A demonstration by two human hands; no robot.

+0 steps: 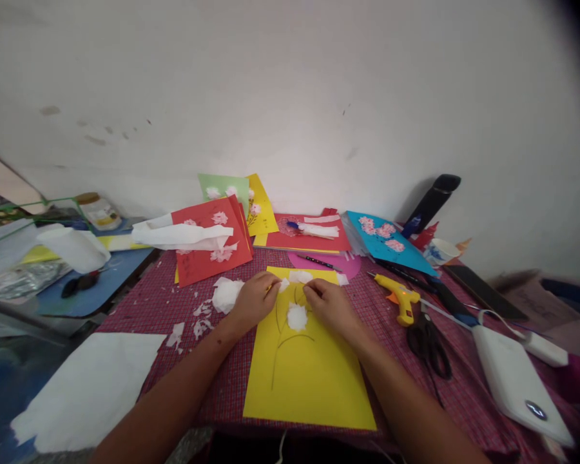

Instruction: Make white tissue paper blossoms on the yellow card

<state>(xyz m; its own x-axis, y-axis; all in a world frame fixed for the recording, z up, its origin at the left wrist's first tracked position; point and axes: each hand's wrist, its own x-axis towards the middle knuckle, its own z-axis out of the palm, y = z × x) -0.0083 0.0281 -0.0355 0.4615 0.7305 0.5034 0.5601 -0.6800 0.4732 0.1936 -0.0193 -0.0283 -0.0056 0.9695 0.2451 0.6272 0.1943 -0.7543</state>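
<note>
A yellow sheet of card (pixel 314 380) lies in front of me with a thin drawn stem and curved lines. White tissue flowers (pixel 297 317) sit on its upper half. My left hand (pixel 257 299) is closed at the card's upper left, pinching a small scrap of white tissue (pixel 283 285); a bit of something yellow shows between its fingers. Over the card's upper right, my right hand (pixel 329 304) has its fingertips pressed together beside another tissue piece (pixel 299 276); what they hold is hidden. Crumpled white tissue (pixel 226 294) rests beside my left hand.
A yellow glue gun (pixel 399 296) and black scissors (pixel 428 345) lie to the right, near a white power bank (pixel 517 380). Finished flower cards, red (pixel 215 241) and blue (pixel 391 241), stand at the back. A large white tissue sheet (pixel 91 386) hangs at left.
</note>
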